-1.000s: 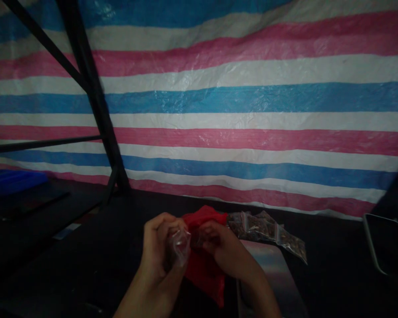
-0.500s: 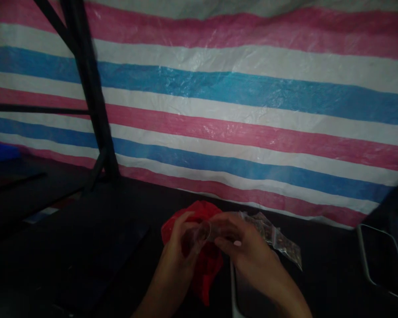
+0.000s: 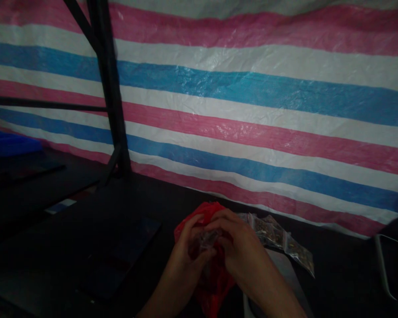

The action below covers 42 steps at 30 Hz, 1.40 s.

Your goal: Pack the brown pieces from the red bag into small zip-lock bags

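Note:
My left hand (image 3: 185,258) and my right hand (image 3: 242,251) meet low in the middle of the view, both pinching a small clear plastic bag (image 3: 204,240) between their fingertips. Right behind and under the hands lies a crumpled red plastic bag (image 3: 212,282). Several small clear bags filled with dark bits (image 3: 278,238) lie in a pile just to the right of my right hand, on the dark table (image 3: 86,247). The light is dim, and what the held bag contains cannot be made out.
A striped pink, white and blue tarp (image 3: 252,110) hangs right behind the table. A black metal frame post (image 3: 111,97) stands at the left. A blue box (image 3: 9,143) sits far left. A pale flat sheet (image 3: 285,274) lies under my right forearm; a metal-rimmed thing (image 3: 384,265) is at the right edge.
The view tipped down and swung a little. My hands drew closer together around the small clear bag, which now looks more crumpled between the fingers.

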### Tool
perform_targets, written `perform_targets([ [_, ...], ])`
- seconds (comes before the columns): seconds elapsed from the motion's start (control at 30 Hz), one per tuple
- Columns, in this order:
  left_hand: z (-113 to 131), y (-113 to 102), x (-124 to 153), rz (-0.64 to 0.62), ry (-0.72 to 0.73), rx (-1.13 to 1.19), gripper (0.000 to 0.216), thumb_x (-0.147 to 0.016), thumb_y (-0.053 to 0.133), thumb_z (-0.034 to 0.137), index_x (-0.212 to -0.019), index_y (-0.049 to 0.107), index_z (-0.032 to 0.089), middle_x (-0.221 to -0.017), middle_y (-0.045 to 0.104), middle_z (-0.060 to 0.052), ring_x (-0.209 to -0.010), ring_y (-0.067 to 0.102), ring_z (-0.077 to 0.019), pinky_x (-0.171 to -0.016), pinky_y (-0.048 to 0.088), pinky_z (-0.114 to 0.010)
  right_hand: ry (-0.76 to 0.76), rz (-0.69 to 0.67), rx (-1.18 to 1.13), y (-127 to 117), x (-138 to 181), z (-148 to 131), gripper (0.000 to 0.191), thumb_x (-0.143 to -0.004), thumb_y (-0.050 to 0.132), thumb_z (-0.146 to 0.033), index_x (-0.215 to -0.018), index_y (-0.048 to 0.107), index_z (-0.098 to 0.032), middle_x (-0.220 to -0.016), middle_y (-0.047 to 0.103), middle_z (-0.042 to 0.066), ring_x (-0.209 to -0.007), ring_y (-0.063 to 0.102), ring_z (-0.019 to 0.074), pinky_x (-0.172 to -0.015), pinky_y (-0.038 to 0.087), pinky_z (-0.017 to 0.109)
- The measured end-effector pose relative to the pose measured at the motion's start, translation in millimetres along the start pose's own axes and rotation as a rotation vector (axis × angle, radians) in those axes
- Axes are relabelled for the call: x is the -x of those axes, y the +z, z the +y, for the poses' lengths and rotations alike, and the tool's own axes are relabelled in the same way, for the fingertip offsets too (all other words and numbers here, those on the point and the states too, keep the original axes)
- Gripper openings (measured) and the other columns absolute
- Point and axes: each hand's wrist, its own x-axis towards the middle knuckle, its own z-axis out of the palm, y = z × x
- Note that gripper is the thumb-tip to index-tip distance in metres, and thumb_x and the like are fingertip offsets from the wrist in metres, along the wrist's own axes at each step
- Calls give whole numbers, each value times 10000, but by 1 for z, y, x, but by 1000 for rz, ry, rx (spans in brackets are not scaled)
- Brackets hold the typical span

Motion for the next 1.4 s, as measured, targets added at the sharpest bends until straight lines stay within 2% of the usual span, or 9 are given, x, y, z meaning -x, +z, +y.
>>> perform_targets([
  [0.17,2,-5,-1,-20,-84,16,751,-730,763,181,-1422,490,283,-1290,765,-61,-1199,728,-257,-1014,556,-379,3,-32,-69,1,1,4,534,-674,452,88,-906,786,-257,-1104,728,15,-1028,695,163,-875,523,280],
  [0.3,5,-11,-1,-59,-137,-155,574,-761,752,249,-1312,590,230,-1132,807,-68,-1070,757,-268,-953,570,-389,73,-62,-42,-6,3,4,545,-739,468,82,-985,809,-264,-1147,730,28,-1098,689,183,-999,509,322],
  [0.43,6,-11,4,-94,-71,-228,467,-876,693,295,-1338,633,253,-1349,744,-85,-1215,712,-271,-1080,528,-417,129,-13,49,-11,7,4,476,-835,537,26,-1066,817,-282,-1195,726,39,-1143,673,213,-1072,479,375],
  [0.63,5,-4,14,-88,-105,-243,703,-927,632,481,-1559,466,221,-1637,533,-145,-1510,509,-303,-1289,351,-498,101,24,26,-13,7,-4,490,-830,550,49,-1052,815,-299,-1178,723,18,-1116,683,185,-1017,505,325],
  [0.9,5,1,15,-86,-60,-235,813,-937,630,489,-1650,346,223,-1750,356,-112,-1619,314,-301,-1326,252,-520,59,1,2,-13,4,-13,481,-753,550,105,-932,801,-264,-1072,751,-4,-1058,704,158,-985,510,283],
  [1.03,8,5,13,-95,-49,-130,795,-909,666,437,-1628,376,263,-1720,420,-95,-1580,402,-291,-1319,284,-501,23,60,26,-14,4,-10,517,-865,507,42,-1121,800,-297,-1187,759,12,-1125,700,166,-1031,507,311],
  [1.17,7,6,8,-4,40,-163,703,-943,648,428,-1585,410,269,-1627,543,-112,-1459,563,-283,-1257,407,-484,17,143,56,-15,1,-8,430,-947,514,-60,-1200,782,-281,-1292,737,48,-1208,681,199,-1081,497,355],
  [1.27,8,3,4,109,91,-239,666,-958,640,432,-1564,418,272,-1505,642,-101,-1362,639,-262,-1187,484,-451,24,212,76,-17,1,-7,407,-910,545,-51,-1143,793,-274,-1229,750,44,-1150,697,202,-1051,508,350],
  [1.4,8,-1,1,145,64,-272,670,-955,619,440,-1557,406,237,-1335,721,-98,-1218,716,-249,-1071,569,-416,118,111,142,-18,4,4,486,-783,511,61,-994,818,-251,-1094,772,47,-1020,716,200,-952,524,331],
])
